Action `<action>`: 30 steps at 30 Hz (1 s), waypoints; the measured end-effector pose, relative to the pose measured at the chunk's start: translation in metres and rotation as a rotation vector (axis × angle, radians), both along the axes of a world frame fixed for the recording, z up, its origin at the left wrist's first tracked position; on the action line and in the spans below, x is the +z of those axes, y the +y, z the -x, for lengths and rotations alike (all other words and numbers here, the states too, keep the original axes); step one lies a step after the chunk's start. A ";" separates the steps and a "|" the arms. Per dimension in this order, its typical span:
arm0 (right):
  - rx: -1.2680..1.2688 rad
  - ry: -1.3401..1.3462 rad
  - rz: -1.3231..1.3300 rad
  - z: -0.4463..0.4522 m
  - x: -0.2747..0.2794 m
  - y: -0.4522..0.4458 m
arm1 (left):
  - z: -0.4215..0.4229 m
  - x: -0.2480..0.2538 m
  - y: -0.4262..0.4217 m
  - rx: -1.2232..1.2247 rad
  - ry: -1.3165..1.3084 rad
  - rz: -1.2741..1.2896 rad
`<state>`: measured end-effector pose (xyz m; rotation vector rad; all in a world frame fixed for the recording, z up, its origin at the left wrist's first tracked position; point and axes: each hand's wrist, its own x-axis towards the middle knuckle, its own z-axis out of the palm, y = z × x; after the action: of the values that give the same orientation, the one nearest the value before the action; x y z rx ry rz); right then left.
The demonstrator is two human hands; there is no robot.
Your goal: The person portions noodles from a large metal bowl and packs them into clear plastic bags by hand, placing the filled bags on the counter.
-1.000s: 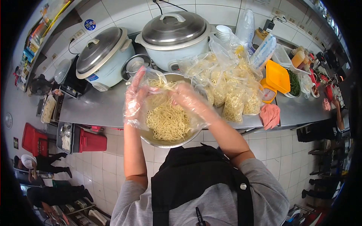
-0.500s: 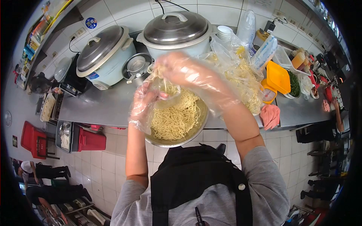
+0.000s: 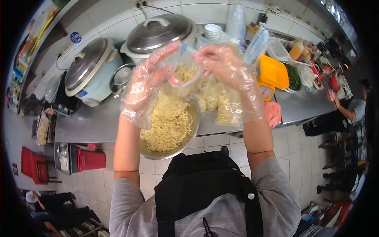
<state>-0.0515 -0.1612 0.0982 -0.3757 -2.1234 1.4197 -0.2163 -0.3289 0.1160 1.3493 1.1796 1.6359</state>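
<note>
Ideally kept upright, bowl [image 3: 196, 118] at six o'clock, the bag [image 3: 184, 83] is being gripped by the left hand [image 3: 146, 85]; right hand [image 3: 224, 65] grip unclear.

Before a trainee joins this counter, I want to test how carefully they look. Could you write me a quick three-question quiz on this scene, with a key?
1. Multiple choice: what is the gloved left hand holding?
a) A cooker lid
b) A clear bag of noodles
c) A stack of cups

2. True or false: the large metal bowl is empty.

3. Fill in the colour: a ____ cloth lies near the orange tray.

Key:
1. b
2. False; the large metal bowl holds a heap of loose noodles.
3. Pink
</note>
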 end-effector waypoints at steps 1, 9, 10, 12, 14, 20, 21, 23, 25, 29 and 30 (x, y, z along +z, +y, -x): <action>-0.070 0.104 0.039 -0.016 0.007 0.007 | -0.009 0.003 0.016 -0.060 -0.001 -0.045; -0.624 0.243 -0.170 -0.153 0.052 0.076 | -0.118 0.017 0.198 -0.163 0.198 -0.155; -0.683 0.104 -0.199 -0.168 0.057 0.090 | -0.132 0.016 0.218 -0.166 0.196 -0.160; -0.755 0.168 -0.226 -0.188 0.039 0.129 | -0.157 0.010 0.255 -0.179 0.233 -0.122; -0.743 0.038 -0.229 -0.209 0.031 0.152 | -0.172 -0.011 0.295 -0.183 0.268 -0.161; -0.815 -0.098 -0.059 -0.237 -0.044 0.212 | -0.198 -0.084 0.353 -0.230 0.283 -0.093; -0.792 -0.071 -0.021 -0.241 -0.070 0.229 | -0.199 -0.091 0.358 -0.217 0.319 -0.075; -0.748 -0.158 -0.029 -0.248 -0.077 0.231 | -0.200 -0.096 0.348 -0.221 0.309 -0.013; -0.715 -0.172 -0.040 -0.251 -0.076 0.224 | -0.199 -0.104 0.346 -0.222 0.295 0.055; -0.670 -0.139 -0.043 -0.252 -0.079 0.204 | -0.198 -0.115 0.335 -0.050 0.767 -0.131; -0.663 -0.143 -0.041 -0.252 -0.079 0.202 | -0.198 -0.112 0.328 -0.056 0.778 -0.058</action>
<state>0.2006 0.0406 0.0195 -1.0734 -1.8635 0.9780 -0.0183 -0.0005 0.0038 2.1321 1.4956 1.1174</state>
